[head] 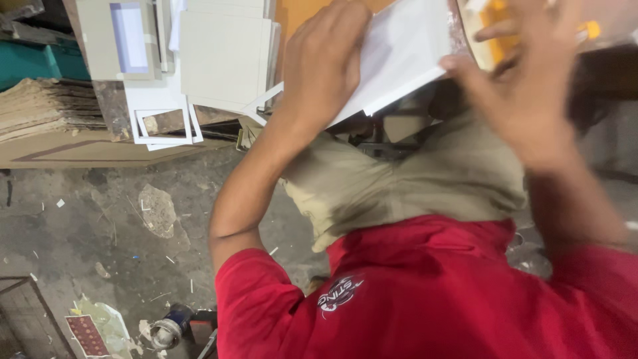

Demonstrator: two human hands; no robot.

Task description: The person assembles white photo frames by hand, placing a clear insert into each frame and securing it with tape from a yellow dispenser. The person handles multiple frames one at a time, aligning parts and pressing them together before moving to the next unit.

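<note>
1. The left hand (323, 63) has its fingers (345, 26) curled over the upper edge of a white flat card sheet (399, 53) — a firm hold, with the knuckles turned toward the camera.
2. The right hand (531, 100) is blurred; its fingers (458, 66) are spread wide and the thumb tip touches the sheet's right edge, but I cannot tell whether it truly grips.
3. The sheet sits tilted at the top of the view, above the person's lap in khaki trousers (412, 179) and a red shirt (432, 292).
4. The step in hand looks like handling or folding one white sheet between both hands. A next move would seem to call for the right hand settling onto the edge so that both sides are held evenly.
5. Further out, to the left, pale grey-white flat boards (222, 56) stand stacked upright; one shows a rectangular window cut-out (129, 36).
6. Below them lie white rectangular frame pieces (163, 123), open in the middle.
7. A stack of brown corrugated cardboard (50, 106) lies at far left, beneath a teal object (40, 63).
8. On the dusty concrete floor (133, 233) — paper scraps, a small red patterned card (86, 334) at lower left, and a roll of tape (169, 326) near it.
</note>
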